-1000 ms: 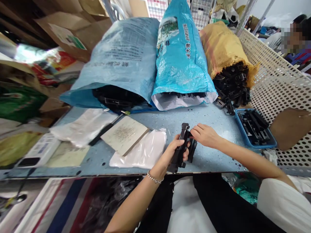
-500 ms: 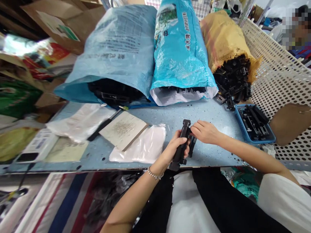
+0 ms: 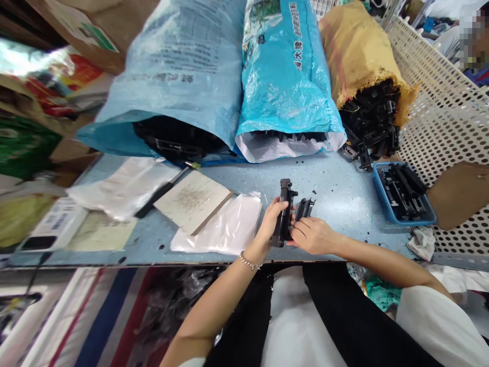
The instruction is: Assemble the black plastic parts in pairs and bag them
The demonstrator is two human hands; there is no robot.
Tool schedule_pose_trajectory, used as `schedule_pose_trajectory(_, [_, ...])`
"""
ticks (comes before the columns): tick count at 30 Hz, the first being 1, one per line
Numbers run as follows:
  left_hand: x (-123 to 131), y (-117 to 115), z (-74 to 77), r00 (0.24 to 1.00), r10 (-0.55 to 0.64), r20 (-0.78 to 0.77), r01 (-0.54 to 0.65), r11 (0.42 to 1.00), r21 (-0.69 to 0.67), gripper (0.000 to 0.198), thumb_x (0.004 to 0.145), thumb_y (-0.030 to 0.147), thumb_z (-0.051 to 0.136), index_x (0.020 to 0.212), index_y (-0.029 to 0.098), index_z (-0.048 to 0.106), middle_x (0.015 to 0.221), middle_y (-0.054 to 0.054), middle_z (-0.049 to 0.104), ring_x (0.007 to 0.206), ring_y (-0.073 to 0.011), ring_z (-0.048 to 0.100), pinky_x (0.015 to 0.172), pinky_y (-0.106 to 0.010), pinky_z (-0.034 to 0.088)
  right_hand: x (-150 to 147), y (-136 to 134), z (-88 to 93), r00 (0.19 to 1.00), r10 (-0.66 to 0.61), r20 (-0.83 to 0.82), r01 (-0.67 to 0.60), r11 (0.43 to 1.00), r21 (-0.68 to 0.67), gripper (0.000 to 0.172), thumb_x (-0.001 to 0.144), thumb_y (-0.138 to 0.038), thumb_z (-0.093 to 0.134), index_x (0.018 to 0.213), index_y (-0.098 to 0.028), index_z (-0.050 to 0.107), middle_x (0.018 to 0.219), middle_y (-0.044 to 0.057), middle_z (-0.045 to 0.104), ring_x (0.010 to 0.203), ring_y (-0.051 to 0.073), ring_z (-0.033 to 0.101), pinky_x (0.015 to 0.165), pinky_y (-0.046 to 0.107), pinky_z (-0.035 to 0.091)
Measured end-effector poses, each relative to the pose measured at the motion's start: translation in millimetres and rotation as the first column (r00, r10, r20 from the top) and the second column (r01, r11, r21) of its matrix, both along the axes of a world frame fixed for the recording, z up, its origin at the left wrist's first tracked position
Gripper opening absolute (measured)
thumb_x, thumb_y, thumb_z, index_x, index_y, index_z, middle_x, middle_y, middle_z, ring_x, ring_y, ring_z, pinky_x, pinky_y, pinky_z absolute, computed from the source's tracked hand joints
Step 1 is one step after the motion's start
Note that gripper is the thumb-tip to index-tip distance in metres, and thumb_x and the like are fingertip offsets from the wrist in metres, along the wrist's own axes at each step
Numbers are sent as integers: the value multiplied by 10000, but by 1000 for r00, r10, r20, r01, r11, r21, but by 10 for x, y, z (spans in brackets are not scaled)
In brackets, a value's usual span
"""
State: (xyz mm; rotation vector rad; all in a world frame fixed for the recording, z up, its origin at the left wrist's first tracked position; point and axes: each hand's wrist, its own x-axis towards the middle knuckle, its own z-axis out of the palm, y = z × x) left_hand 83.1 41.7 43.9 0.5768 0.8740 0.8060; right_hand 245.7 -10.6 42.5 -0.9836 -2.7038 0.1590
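My left hand (image 3: pixel 272 220) is wrapped round a long black plastic part (image 3: pixel 284 208), held upright over the front of the blue table (image 3: pixel 340 196). My right hand (image 3: pixel 311 235) is closed against the lower end of that part, its fingers curled by a second, shorter black piece (image 3: pixel 304 208) that lies right beside it. Whether the right hand grips the second piece or only touches it is hidden by the fingers.
Three sacks lie at the back: light blue (image 3: pixel 183 76), turquoise (image 3: pixel 284 81) and yellow (image 3: pixel 359 56), spilling black parts (image 3: pixel 372 122). A blue tray (image 3: pixel 385 206) of black parts sits right, by a perforated white panel (image 3: pixel 439 112). Plastic bags (image 3: pixel 225 229) and a board (image 3: pixel 193 201) lie left.
My right hand has dropped from the top of the long black part to its lower end. The left hand has lifted the part a little farther onto the table.
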Motion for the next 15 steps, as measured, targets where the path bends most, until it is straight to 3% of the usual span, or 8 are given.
schedule_pose_trajectory(4, [-22, 85, -221, 986, 40, -164, -29, 997, 68, 372, 746, 511, 666, 898, 193, 548, 633, 18, 621, 532, -158, 603, 510, -255, 466, 70, 177, -156, 1000, -17, 2, 17, 985, -172, 459, 1039, -528, 436, 831, -187, 661, 779, 87, 690, 699, 197, 606, 622, 301, 405])
schedule_pose_trajectory(6, [-64, 146, -368, 938, 143, -316, -86, 978, 190, 353, 770, 501, 650, 908, 183, 587, 659, 11, 619, 589, -177, 616, 566, -283, 496, 136, 464, -167, 996, -92, 14, 92, 947, -308, 457, 1054, -520, 399, 858, -205, 666, 810, 57, 701, 728, 185, 626, 646, 280, 413])
schedule_pose_trajectory(8, [-74, 150, -513, 873, 222, -434, -96, 951, 294, 300, 797, 475, 633, 840, 179, 614, 696, -9, 620, 693, -206, 629, 685, -335, 533, 215, 921, -112, 961, -277, 15, 263, 891, -371, 438, 1075, -489, 342, 963, -221, 671, 930, 49, 720, 851, 193, 659, 726, 278, 447])
schedule_pose_trajectory(9, [-55, 122, -581, 849, 236, -472, -73, 939, 336, 276, 814, 457, 626, 810, 181, 623, 728, -25, 631, 761, -225, 638, 768, -369, 540, 255, 1199, -60, 903, -429, 5, 402, 843, -357, 434, 1087, -455, 302, 1047, -215, 661, 1017, 66, 720, 943, 206, 664, 789, 292, 462])
schedule_pose_trajectory(11, [32, 19, -704, 825, 241, -511, -5, 907, 420, 220, 838, 404, 626, 838, 186, 660, 868, -67, 679, 941, -270, 651, 957, -447, 501, 323, 1791, 73, 686, -728, 19, 703, 655, -276, 439, 1096, -390, 253, 1209, -161, 611, 1171, 145, 685, 1112, 260, 637, 892, 349, 466])
schedule_pose_trajectory(13, [146, -102, -808, 807, 267, -527, 44, 863, 504, 207, 851, 349, 626, 973, 197, 695, 1087, -110, 692, 1138, -301, 613, 1097, -508, 413, 358, 2323, 211, 514, -850, 117, 841, 472, -266, 420, 1084, -351, 308, 1307, -92, 553, 1315, 232, 613, 1226, 306, 595, 970, 391, 448])
schedule_pose_trajectory(15, [224, -187, -886, 806, 295, -513, 41, 837, 545, 294, 843, 310, 643, 1116, 211, 688, 1273, -132, 640, 1278, -309, 541, 1150, -534, 366, 359, 2697, 319, 483, -856, 184, 857, 419, -299, 400, 1061, -325, 381, 1291, -54, 564, 1335, 276, 595, 1229, 325, 600, 987, 397, 444])
